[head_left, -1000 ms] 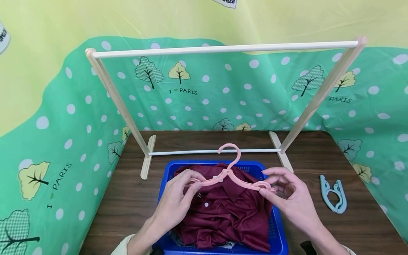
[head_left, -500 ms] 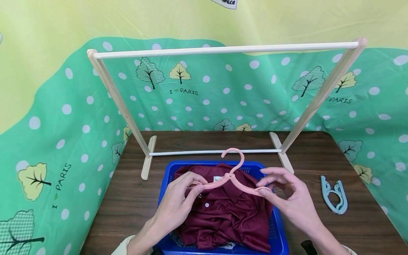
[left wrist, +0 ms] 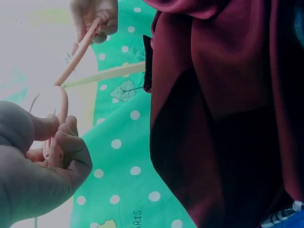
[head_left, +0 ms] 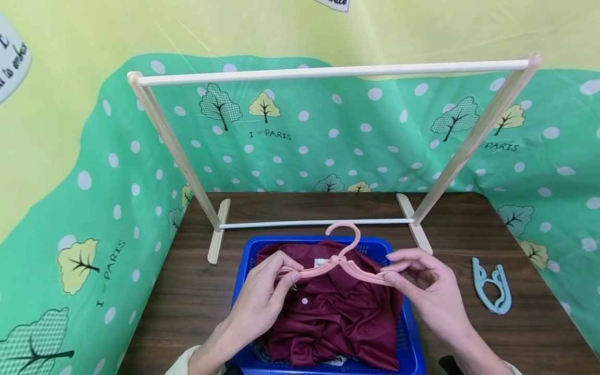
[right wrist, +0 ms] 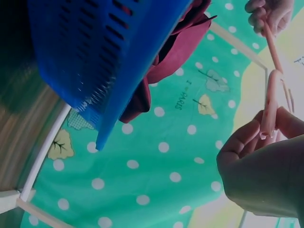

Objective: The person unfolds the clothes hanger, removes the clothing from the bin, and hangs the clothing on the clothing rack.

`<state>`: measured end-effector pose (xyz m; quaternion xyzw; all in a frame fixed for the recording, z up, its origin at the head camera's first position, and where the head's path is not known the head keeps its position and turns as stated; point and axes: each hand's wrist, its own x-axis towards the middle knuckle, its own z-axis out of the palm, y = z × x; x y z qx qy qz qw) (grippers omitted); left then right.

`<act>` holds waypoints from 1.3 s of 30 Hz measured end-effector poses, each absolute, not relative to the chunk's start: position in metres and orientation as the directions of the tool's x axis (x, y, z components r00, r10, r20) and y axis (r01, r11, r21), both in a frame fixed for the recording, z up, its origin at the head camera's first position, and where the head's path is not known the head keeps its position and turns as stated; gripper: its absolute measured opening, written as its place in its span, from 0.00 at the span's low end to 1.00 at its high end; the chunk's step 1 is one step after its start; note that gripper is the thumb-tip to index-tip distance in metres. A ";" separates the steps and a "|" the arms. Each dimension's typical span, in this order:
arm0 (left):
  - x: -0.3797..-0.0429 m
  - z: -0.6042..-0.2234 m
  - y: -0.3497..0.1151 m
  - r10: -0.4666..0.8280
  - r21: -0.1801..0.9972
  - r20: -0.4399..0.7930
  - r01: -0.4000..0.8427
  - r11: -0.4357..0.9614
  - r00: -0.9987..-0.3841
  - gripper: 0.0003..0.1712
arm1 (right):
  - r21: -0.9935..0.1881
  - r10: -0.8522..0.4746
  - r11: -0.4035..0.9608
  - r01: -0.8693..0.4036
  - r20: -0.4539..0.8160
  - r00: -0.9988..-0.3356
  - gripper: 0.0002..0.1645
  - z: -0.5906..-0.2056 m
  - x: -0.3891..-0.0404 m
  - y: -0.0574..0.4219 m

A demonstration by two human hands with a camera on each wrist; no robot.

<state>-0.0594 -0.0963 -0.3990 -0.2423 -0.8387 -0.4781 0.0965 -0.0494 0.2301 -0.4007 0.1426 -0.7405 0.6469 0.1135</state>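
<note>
Above the blue basket [head_left: 415, 333], the pink hanger [head_left: 338, 259] is held up by its two arms: the left hand [head_left: 267, 291] pinches one arm between thumb and fingers over the basket's left part, and the right hand [head_left: 428, 297] pinches the other over its right edge. From the head, the back of the left hand covers its end of the hanger; the left wrist view shows the fingers curled around that end and small holes in the plastic there. The right wrist view gives the basket's slotted outer wall, which the head view barely shows, though that wall hides most of the maroon shirt [head_left: 328, 323] lying in the basket. A bit of checked cloth [left wrist: 284, 214] shows below the shirt in the left wrist view. Seen from the head, the hanger and both hands cover parts of the shirt, whose collar bears a white label [head_left: 321, 262]. Beyond the basket stands a wooden rack [head_left: 328, 72], its low bar crossed in that view by the hanger's hook. Well to the right of the basket, a light-blue hanger [head_left: 504, 296] lies folded on the brown table [head_left: 173, 307]; a green dotted curtain [head_left: 300, 156] hangs behind.
</note>
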 end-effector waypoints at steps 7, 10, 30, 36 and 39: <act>-0.061 -0.397 -0.097 0.304 0.756 0.394 0.494 0.429 -0.867 0.02 | -0.967 -0.042 -0.082 -0.243 0.247 -0.968 0.16 -0.400 -0.051 0.227; -0.061 -0.397 -0.098 0.301 0.754 0.396 0.494 0.433 -0.867 0.02 | -0.969 0.007 -0.099 -0.227 0.228 -0.974 0.15 -0.398 -0.052 0.227; -0.057 -0.397 -0.097 0.384 0.740 0.372 0.520 0.426 -0.845 0.05 | -0.925 -0.095 0.194 -0.325 0.313 -0.945 0.21 -0.376 -0.052 0.225; -0.054 -0.397 -0.094 0.397 0.740 0.372 0.526 0.419 -0.839 0.04 | -0.923 -0.150 0.113 -0.368 0.351 -0.924 0.17 -0.378 -0.054 0.222; -0.052 -0.398 -0.095 0.392 0.741 0.374 0.525 0.419 -0.841 0.04 | -0.914 -0.164 0.085 -0.396 0.379 -0.911 0.16 -0.381 -0.054 0.221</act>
